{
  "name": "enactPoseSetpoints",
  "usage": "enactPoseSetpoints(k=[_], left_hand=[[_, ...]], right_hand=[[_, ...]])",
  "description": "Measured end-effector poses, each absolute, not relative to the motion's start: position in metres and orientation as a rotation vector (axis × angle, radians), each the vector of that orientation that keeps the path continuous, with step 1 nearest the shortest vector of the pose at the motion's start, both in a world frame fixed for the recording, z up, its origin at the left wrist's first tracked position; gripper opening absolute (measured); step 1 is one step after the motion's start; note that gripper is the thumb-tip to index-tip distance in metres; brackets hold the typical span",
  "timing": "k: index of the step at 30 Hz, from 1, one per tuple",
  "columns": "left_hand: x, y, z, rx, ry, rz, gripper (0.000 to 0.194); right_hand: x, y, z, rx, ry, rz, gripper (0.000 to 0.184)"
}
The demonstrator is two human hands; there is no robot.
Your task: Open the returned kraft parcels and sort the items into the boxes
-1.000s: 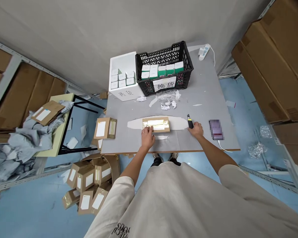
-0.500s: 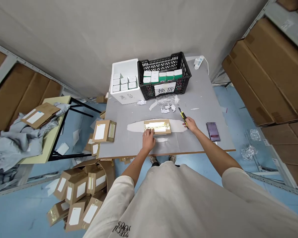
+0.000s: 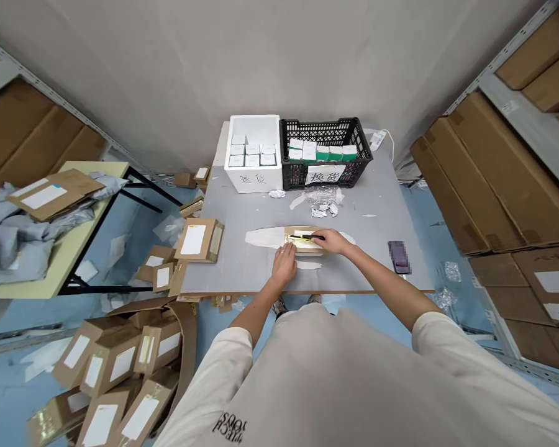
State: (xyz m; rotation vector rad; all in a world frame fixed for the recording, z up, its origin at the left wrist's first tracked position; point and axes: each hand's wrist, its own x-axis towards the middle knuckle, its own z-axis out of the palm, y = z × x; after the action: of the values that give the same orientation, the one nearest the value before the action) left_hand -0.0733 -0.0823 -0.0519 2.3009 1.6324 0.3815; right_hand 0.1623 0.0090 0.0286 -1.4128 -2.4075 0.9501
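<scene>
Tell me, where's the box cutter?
In the head view, the box cutter is in the right hand, lying across the gold-taped parcel on the grey table.

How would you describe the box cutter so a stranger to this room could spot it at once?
On the grey table, find the kraft parcel near the front edge. The yellow-and-black box cutter rests on it, gripped in the right hand, the only tool held.

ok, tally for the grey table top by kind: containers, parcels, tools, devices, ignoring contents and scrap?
White foam box: 1
Black plastic crate: 1
Kraft parcels: 2, one mid-table, one at the left edge
Utility knife: 1
Power strip: 1
Pixelated phone: 1
Total: 7
</scene>
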Motion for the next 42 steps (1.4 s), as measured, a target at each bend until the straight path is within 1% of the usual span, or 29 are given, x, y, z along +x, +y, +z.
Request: enactPoseSetpoints(k=[6,12,21,30,42], left_hand=[[-0.086,-0.082,-0.055,2.266,1.548,0.389,0.071],[-0.091,-0.082,-0.054,2.263,1.517,0.422,0.067],[-0.094,-0.083,-0.053,2.249,1.515,0.438,0.067],[-0.093,-0.085,-0.055,2.234,1.518,0.461,0.064],[-0.093,-0.087,-0.055,2.227,1.53,0.444,0.064]], right_hand=[[0.138,0.013,0.024,-1.502,-2.513,0.841,0.028],[0.131,0.015,0.018,-1.564,-2.59,0.764,0.029],[0.126,0.015,0.019,-1.601,-2.614,0.712,0.032],[0.126,0.018,0.016,-1.56,-2.625,0.728,0.03],[0.123,0.022,0.027,-1.534,-2.738,0.708,0.029]])
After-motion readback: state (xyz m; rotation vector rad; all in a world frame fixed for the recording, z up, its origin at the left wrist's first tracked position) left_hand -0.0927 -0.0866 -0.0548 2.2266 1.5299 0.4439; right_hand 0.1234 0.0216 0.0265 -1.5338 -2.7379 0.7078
